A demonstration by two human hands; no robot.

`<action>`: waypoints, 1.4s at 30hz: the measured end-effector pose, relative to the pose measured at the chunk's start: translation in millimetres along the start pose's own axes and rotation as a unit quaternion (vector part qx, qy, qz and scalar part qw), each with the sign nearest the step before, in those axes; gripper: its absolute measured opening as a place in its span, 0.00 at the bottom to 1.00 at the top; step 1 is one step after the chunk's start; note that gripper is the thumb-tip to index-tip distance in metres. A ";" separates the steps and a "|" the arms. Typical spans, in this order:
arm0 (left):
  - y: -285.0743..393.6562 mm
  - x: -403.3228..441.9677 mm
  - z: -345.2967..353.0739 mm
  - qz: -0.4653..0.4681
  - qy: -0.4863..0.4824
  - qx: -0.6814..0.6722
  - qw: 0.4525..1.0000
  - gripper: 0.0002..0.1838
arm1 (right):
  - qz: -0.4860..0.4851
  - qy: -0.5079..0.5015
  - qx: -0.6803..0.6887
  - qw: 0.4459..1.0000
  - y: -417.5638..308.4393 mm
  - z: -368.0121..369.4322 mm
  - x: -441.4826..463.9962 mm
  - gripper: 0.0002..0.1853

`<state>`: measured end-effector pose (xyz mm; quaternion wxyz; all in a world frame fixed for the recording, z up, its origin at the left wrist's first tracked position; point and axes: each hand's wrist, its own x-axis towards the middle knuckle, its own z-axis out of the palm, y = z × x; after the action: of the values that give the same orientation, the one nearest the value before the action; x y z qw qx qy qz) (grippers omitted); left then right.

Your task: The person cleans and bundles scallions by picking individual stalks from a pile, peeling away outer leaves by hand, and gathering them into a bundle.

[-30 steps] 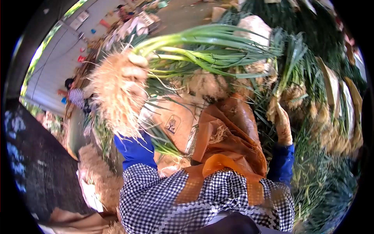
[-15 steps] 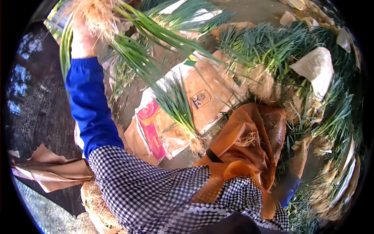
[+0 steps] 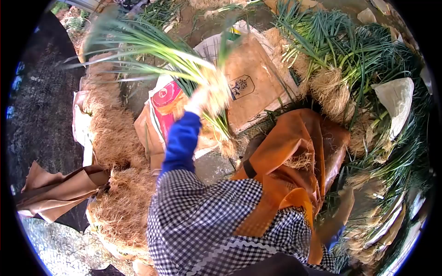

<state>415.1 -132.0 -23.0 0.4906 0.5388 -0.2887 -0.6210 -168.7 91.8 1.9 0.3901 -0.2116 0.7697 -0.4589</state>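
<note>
My left hand (image 3: 198, 102), in a blue cuff, is closed round a bunch of spring onions (image 3: 184, 62). Motion blurs the bunch; its leaves point up and left, and its pale roots lie by the hand. Beneath them a smaller spring onion bunch (image 3: 223, 129) rests on a flattened brown paper sack (image 3: 258, 69). At the lower right a blue cuff (image 3: 337, 235) shows on my other arm. The shaded brown shape above it may be my right hand (image 3: 344, 202); its fingers cannot be made out.
Heaped spring onions (image 3: 340, 41) with hairy roots line the right side, with a pale torn sack piece (image 3: 397, 99) on them. A long row of root ends (image 3: 110, 133) runs down the left beside a dark surface (image 3: 41, 119). An orange-brown sheet (image 3: 294, 142) covers my lap.
My left hand has swung down and right from the top left with the spring onions, to above the paper sack. The row of roots at left has come into view.
</note>
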 end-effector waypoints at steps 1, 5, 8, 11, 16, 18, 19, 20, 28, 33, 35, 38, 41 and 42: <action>-67.7 12.6 -15.3 -0.021 -0.041 -0.051 0.998 0.22 | 0.001 0.004 -0.005 1.000 1.8 -3.6 -1.2 0.22; -259.8 1.3 -37.7 -0.244 0.078 -0.128 0.958 0.14 | 0.059 -0.026 -0.064 0.996 31.1 -38.0 2.7 0.21; -314.0 0.9 -51.7 -0.309 0.062 -0.072 0.946 0.17 | 0.052 -0.022 -0.102 0.993 21.1 -41.8 -9.2 0.21; -321.4 -2.6 -58.8 -0.276 -0.003 0.061 0.959 0.19 | 0.086 -0.008 -0.143 0.986 9.4 -46.0 -2.0 0.22; -310.1 -9.0 -43.2 -0.242 0.000 0.126 0.962 0.20 | -0.162 -0.043 -0.355 0.920 -3.8 2.7 25.0 0.16; -301.5 -13.9 -27.4 -0.229 0.033 0.131 0.964 0.21 | -0.306 -0.090 -0.212 0.924 -11.1 32.4 33.4 0.14; -296.1 -19.8 -17.9 -0.219 0.063 0.136 0.964 0.21 | -0.348 -0.070 -0.323 0.877 11.4 40.8 61.4 0.14; -289.7 -27.8 -6.5 -0.203 0.103 0.143 0.963 0.21 | -0.330 -0.084 -0.372 0.863 39.3 36.3 79.8 0.14; -211.7 -26.6 59.4 0.025 0.103 0.302 0.947 0.27 | -0.024 0.054 -0.534 0.843 149.8 -172.5 -47.2 0.19; -112.0 -55.7 211.6 0.195 0.009 0.242 0.950 0.19 | -0.073 -0.215 -0.664 0.712 75.0 -170.9 59.5 0.19; -89.4 -71.7 279.3 0.195 -0.142 0.100 0.965 0.16 | -0.027 0.143 -0.223 0.964 -39.8 -130.1 52.6 0.28; -61.4 -130.9 367.0 0.305 -0.293 0.249 0.871 0.12 | -0.030 0.166 -0.359 0.918 -68.4 -95.9 91.3 0.32; -82.8 -160.8 411.1 0.338 -0.422 0.260 0.800 0.10 | -0.064 0.277 -0.356 0.890 -55.4 -79.2 91.6 0.30; -91.8 -171.4 415.9 0.292 -0.437 0.217 0.822 0.10 | -0.111 0.319 -0.314 0.887 -53.8 -77.9 74.5 0.25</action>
<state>-19.0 -12.6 66.9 0.3413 0.1937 -0.7441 -0.5407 -277.5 56.7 39.9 -0.0171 -0.2494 0.9279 -0.2768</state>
